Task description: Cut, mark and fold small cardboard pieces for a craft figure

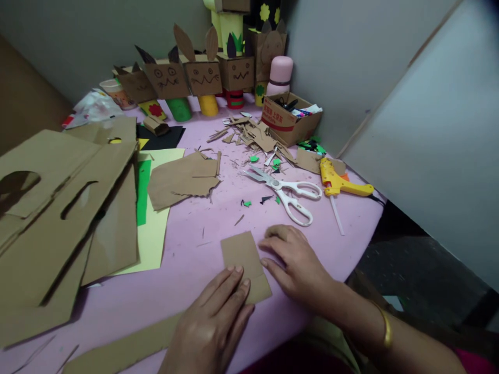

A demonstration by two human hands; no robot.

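Observation:
A small rectangular piece of cardboard lies on the pink table, with a crease or seam across its lower part. The fingers of my left hand rest flat on its lower left side. At its right edge is my right hand, fingers curved and apart, thumb by the cardboard's edge. Under or beside my left wrist runs a long cardboard strip, partly hidden by that hand. White-handled scissors lie with blades parted beyond my right hand. To their right is a yellow glue gun with a glue stick.
Large cardboard sheets are stacked at left over yellow paper. A cut cardboard piece and a pile of scraps lie mid-table. Cardboard animal figures, a pink bottle and a small box stand behind.

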